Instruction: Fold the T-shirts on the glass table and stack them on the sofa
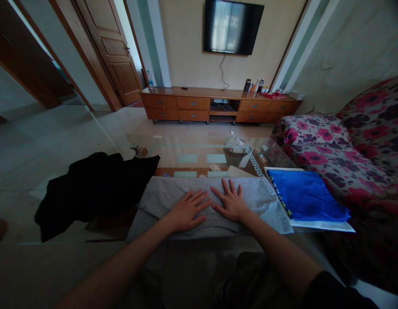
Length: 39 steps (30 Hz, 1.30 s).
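Observation:
A grey cloth garment lies spread over the near edge of a glass-topped table, with some wrinkles along its left part and near edge. My left hand rests flat on the middle of it, fingers stretched out. Close beside, my right hand also presses down palm-first with its fingers spread. A crumpled black garment lies to the left of the grey one. On the right sits a folded blue cloth on top of a white one.
A basket with papers shows near the table's far side. Beyond stands a wooden TV cabinet with bottles on top, below a wall-mounted television. A flowered sofa flanks the table's right side. A wooden door is at the back left.

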Available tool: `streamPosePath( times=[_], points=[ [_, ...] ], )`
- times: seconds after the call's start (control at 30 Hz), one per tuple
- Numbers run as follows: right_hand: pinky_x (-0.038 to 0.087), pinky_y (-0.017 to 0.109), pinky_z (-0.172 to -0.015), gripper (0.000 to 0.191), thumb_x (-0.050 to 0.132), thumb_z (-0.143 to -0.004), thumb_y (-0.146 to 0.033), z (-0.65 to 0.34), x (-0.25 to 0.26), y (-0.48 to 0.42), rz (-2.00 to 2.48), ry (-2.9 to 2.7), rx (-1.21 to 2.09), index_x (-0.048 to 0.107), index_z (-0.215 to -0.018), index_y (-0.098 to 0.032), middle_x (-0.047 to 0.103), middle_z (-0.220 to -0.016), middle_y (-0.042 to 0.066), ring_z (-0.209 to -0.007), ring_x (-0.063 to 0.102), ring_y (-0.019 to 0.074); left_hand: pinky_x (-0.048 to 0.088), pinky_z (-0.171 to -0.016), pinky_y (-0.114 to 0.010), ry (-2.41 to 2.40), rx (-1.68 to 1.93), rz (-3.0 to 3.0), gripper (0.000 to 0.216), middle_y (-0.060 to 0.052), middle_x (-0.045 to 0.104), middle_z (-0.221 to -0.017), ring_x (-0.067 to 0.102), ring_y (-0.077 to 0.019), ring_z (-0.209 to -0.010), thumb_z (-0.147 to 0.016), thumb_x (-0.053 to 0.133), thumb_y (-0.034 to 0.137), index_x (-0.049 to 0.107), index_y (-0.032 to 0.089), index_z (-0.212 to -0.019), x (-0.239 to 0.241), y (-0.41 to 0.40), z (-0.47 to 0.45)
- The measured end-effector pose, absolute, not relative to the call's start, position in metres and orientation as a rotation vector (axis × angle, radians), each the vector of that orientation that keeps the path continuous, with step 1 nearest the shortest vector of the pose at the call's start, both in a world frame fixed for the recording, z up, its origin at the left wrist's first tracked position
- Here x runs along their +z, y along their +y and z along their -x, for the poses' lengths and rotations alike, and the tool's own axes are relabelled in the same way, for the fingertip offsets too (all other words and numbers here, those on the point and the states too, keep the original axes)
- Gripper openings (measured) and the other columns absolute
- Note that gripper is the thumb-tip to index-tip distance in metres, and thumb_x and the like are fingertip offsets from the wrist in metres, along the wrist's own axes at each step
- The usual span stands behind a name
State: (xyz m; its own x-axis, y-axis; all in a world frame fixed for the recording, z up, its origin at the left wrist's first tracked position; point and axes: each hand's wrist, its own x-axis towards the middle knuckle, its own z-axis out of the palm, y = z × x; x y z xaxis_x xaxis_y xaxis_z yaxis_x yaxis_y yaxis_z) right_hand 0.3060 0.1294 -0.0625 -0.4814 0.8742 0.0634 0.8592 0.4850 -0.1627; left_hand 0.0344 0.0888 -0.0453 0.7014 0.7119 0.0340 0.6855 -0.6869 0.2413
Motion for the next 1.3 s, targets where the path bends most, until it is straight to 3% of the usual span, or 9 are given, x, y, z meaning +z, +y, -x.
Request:
streamPosePath(
  times=[0.17, 0.3, 0.37, 0.47, 0.63, 0.9, 1.1, 1.3],
  points=[
    [0.007, 0.074, -0.118, 0.066, 0.040, -0.100, -0.069, -0.308, -0.066, 0.130, 1.564, -2.561, 0.159, 0.031, -0.161, -0.046, 0.008, -0.174, 0.002, -0.157, 0.008, 0.0444, 0.014, -0.127, -0.056, 1.101, 0.214, -2.579, 0.074, -0.002, 0.018, -0.173, 0.016, -0.0317, -0.159, -0.096, 0.052, 0.065, 0.028, 0.042, -0.162, -0.043, 0.079, -0.026],
    [0.011, 0.066, -0.121, 0.060, 0.030, -0.105, -0.061, -0.300, -0.063, 0.133, 1.617, -2.494, 0.133, 0.036, -0.161, -0.040, 0.023, -0.172, 0.004, -0.156, 0.018, 0.0377, 0.037, -0.121, -0.042, 1.204, 0.532, -2.347, 0.051, -0.005, 0.050, -0.157, 0.048, -0.0231, -0.143, -0.105, 0.039, 0.051, 0.048, 0.033, -0.152, -0.043, 0.101, -0.014],
    [0.013, 0.060, -0.123, 0.060, 0.025, -0.107, -0.057, -0.293, -0.060, 0.139, 1.639, -2.442, 0.104, 0.040, -0.160, -0.034, 0.032, -0.168, 0.007, -0.154, 0.025, 0.0328, 0.043, -0.116, -0.040, 1.394, 0.733, -2.280, 0.048, -0.008, 0.060, -0.146, 0.056, -0.0214, -0.134, -0.107, 0.033, 0.043, 0.053, 0.027, -0.147, -0.046, 0.119, -0.008],
    [0.013, 0.051, -0.125, 0.060, 0.022, -0.108, -0.052, -0.287, -0.058, 0.151, 1.653, -2.419, 0.068, 0.041, -0.160, -0.028, 0.032, -0.168, 0.007, -0.155, 0.023, 0.0281, 0.035, -0.121, -0.045, 1.676, 0.731, -2.369, 0.049, -0.010, 0.051, -0.155, 0.046, -0.0264, -0.143, -0.105, 0.038, 0.041, 0.055, 0.021, -0.146, -0.053, 0.139, 0.000],
    [0.007, 0.054, -0.125, 0.067, 0.023, -0.106, -0.059, -0.291, -0.067, 0.166, 1.816, -2.439, 0.112, 0.031, -0.164, -0.028, 0.022, -0.172, 0.008, -0.158, 0.015, 0.0308, 0.017, -0.128, -0.050, 1.927, 0.341, -2.445, 0.065, -0.010, 0.033, -0.168, 0.024, -0.0304, -0.157, -0.104, 0.035, 0.054, 0.041, 0.018, -0.158, -0.069, 0.143, 0.006],
    [0.011, 0.047, -0.127, 0.072, 0.020, -0.104, -0.066, -0.346, -0.070, 0.171, 1.897, -2.386, 0.059, 0.028, -0.165, -0.028, 0.017, -0.173, 0.006, -0.159, 0.014, 0.0267, 0.017, -0.127, -0.047, 2.008, 0.273, -2.471, 0.075, -0.010, 0.027, -0.170, 0.021, -0.0274, -0.158, -0.102, 0.030, 0.065, 0.032, 0.022, -0.163, -0.079, 0.139, 0.043],
    [0.011, 0.053, -0.126, 0.075, 0.020, -0.103, -0.069, -0.425, -0.076, 0.179, 2.140, -2.165, -0.133, 0.035, -0.163, -0.027, 0.019, -0.172, 0.006, -0.159, 0.015, 0.0312, 0.015, -0.127, -0.049, 2.218, 0.201, -2.380, 0.086, -0.012, 0.025, -0.171, 0.018, -0.0303, -0.159, -0.097, 0.033, 0.071, 0.031, 0.017, -0.163, -0.081, 0.135, 0.082],
    [0.021, 0.048, -0.125, 0.083, 0.019, -0.101, -0.073, -0.442, -0.080, 0.184, 2.153, -2.151, -0.049, 0.032, -0.164, -0.021, 0.019, -0.172, 0.010, -0.157, 0.021, 0.0313, 0.020, -0.126, -0.047, 2.273, 0.218, -2.323, 0.090, -0.018, 0.019, -0.171, 0.022, -0.0323, -0.158, -0.096, 0.035, 0.070, 0.030, 0.009, -0.162, -0.092, 0.139, 0.090]
  ],
)
